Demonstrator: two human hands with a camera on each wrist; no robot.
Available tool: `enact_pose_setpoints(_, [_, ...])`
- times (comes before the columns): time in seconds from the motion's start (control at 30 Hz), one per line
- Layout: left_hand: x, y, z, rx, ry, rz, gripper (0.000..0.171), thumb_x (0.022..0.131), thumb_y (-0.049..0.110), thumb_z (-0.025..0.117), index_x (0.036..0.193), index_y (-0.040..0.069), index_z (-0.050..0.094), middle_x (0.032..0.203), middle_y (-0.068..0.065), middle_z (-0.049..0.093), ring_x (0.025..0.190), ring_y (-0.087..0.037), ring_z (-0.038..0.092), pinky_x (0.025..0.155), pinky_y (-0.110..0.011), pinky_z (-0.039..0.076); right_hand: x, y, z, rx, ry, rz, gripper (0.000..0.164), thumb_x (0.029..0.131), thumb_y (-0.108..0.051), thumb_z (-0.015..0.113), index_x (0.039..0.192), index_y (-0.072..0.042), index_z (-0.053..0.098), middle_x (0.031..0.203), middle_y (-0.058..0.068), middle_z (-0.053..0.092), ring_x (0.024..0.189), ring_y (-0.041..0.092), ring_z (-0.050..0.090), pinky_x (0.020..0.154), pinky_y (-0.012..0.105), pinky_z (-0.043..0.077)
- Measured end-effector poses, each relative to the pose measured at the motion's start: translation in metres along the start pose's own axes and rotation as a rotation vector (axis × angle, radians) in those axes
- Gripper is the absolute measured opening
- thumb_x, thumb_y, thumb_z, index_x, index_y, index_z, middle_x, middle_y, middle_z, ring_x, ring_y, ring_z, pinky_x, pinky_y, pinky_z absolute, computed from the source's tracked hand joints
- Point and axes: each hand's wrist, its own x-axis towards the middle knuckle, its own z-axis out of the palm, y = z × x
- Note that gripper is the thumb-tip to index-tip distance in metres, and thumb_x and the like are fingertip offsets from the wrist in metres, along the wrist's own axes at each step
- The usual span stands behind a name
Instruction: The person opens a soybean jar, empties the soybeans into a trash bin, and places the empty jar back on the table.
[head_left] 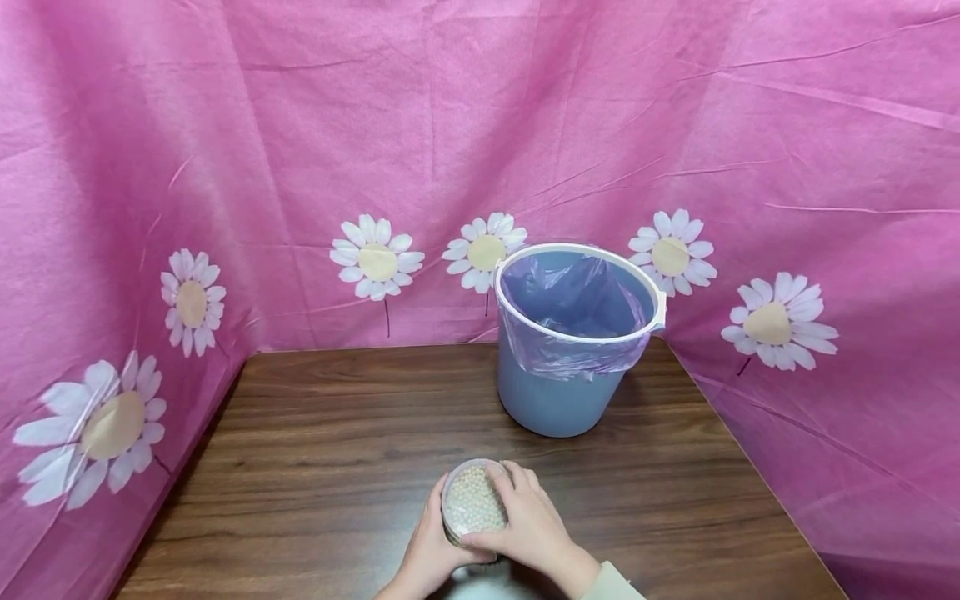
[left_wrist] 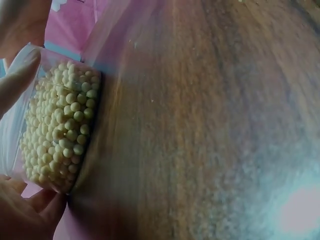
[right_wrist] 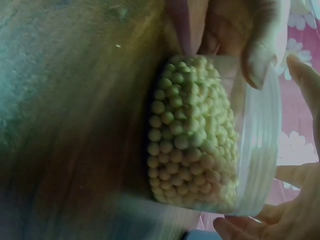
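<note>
A clear plastic jar (head_left: 474, 500), filled with small, round, cream-coloured beans or beads, is near the front of the table. My left hand (head_left: 433, 540) grips the jar's body from the left, its thumb against the wall. From above and the right, my right hand (head_left: 531, 521) spans the translucent lid (right_wrist: 260, 145) with curled fingers and thumb at the rim. The lid sits on the jar. In the left wrist view the pale contents (left_wrist: 57, 130) show through the wall, stopping short of the lid.
A blue-grey bucket (head_left: 558, 408) with a white rim and a purple plastic liner (head_left: 570, 354) stands at the table's back right. The brown wood-grain table (head_left: 337, 433) borders a pink cloth (head_left: 375, 125) printed with white daisies, behind and at both sides.
</note>
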Motion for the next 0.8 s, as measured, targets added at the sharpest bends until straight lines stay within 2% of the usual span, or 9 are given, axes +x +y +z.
enact_pose_setpoints(0.17, [0.002,-0.005,-0.001,-0.012,-0.003,0.033,0.124,0.055,0.031,0.097,0.152,0.002,0.024,0.149,-0.027,0.039,0.134,-0.047,0.041,0.105,-0.064,0.037,0.002,-0.003,0.006,-0.058,0.003,-0.011,0.104,0.065,-0.080,0.069,0.142,-0.013,0.050,0.139,0.024,0.047,0.123,0.039,0.047,0.091,0.057,0.049])
enact_pose_setpoints(0.33, [0.004,-0.006,-0.003,0.009,-0.007,0.034,0.123,0.055,0.032,0.097,0.152,0.004,0.026,0.147,-0.026,0.041,0.133,-0.046,0.042,0.104,-0.064,0.038,0.006,-0.007,0.012,-0.161,0.036,-0.017,0.105,0.064,-0.085,0.064,0.140,-0.014,0.053,0.134,0.024,0.049,0.118,0.037,0.049,0.088,0.053,0.051])
enact_pose_setpoints(0.47, [0.004,-0.006,-0.003,0.036,-0.005,0.037,0.123,0.055,0.032,0.097,0.151,0.003,0.027,0.145,-0.028,0.044,0.131,-0.046,0.043,0.102,-0.064,0.039,0.007,-0.009,0.016,-0.221,0.031,0.005,0.107,0.063,-0.090,0.059,0.141,-0.016,0.053,0.133,0.024,0.049,0.114,0.035,0.050,0.085,0.050,0.052])
enact_pose_setpoints(0.67, [0.006,-0.009,-0.004,0.152,0.006,0.095,0.121,0.055,0.039,0.095,0.149,0.001,0.030,0.140,-0.024,0.051,0.126,-0.042,0.050,0.097,-0.060,0.046,0.009,-0.010,0.019,-0.267,0.038,0.025,0.103,0.062,-0.084,0.065,0.140,-0.019,0.054,0.130,0.019,0.050,0.108,0.030,0.049,0.082,0.046,0.051])
enact_pose_setpoints(0.8, [0.011,-0.014,-0.007,0.228,0.008,0.152,0.121,0.053,0.046,0.094,0.149,0.005,0.034,0.132,-0.016,0.059,0.116,-0.031,0.055,0.090,-0.046,0.052,0.010,-0.009,0.019,-0.305,0.051,-0.003,0.099,0.062,-0.083,0.065,0.138,-0.020,0.056,0.126,0.017,0.051,0.106,0.030,0.049,0.083,0.045,0.050])
